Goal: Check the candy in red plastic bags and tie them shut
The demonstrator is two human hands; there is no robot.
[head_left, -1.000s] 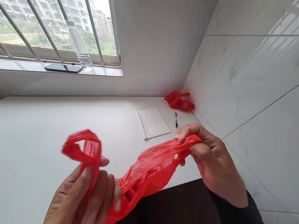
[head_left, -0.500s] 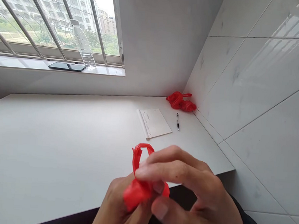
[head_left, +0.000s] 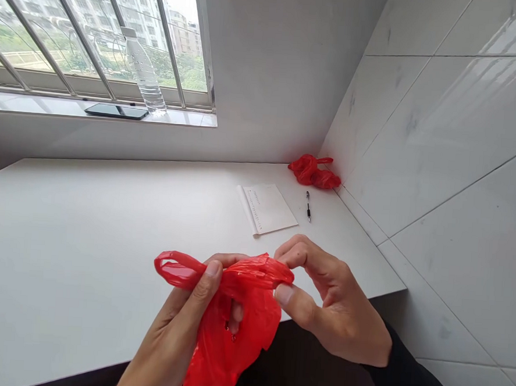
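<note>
A thin red plastic bag hangs between both hands at the near edge of the table. My left hand is closed around its gathered upper part, the thumb pressed on top. One looped handle of the bag sticks out to the left of that thumb. My right hand pinches the bunched right end between thumb and fingers. Below the hands the bag hangs loose and crumpled, with a hole through which a fingertip shows. Its lowest part runs out of the picture.
On the white table lie an open notebook and a black pen. Another crumpled red bag sits in the far right corner by the tiled wall. A water bottle and a phone are on the windowsill.
The bag was bunched up small in my hands and now hangs spread out below them. My hands have moved apart, and the handle loop now points left instead of up.
</note>
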